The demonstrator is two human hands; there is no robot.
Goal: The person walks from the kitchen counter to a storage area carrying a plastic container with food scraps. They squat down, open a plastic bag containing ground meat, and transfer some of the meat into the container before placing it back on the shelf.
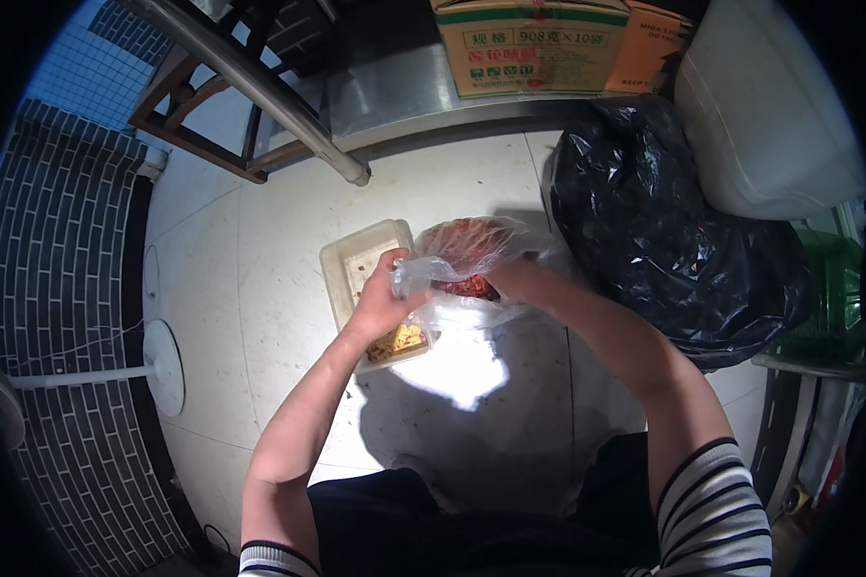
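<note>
Low over the tiled floor, my left hand [386,299] grips the gathered edge of a clear plastic bag [447,268]. Red pieces that look like dried chilies [469,287] show through its mouth and its film. My right hand [516,281] reaches into the right side of the opening; its fingers are hidden among the film and the contents, so their grip cannot be told. Just left of the bag is a cream plastic tub [338,270], partly covered by my left hand. Yellow granular bits with reddish flecks [398,343] lie at its near end.
A black plastic bag [628,216] bulges at right, beside a large whitish plastic container [765,115] and a green crate [823,296]. Printed cardboard boxes [534,50] stand on a metal shelf [390,94]. A metal leg [281,108] and a white round-based stand [164,368] are leftward.
</note>
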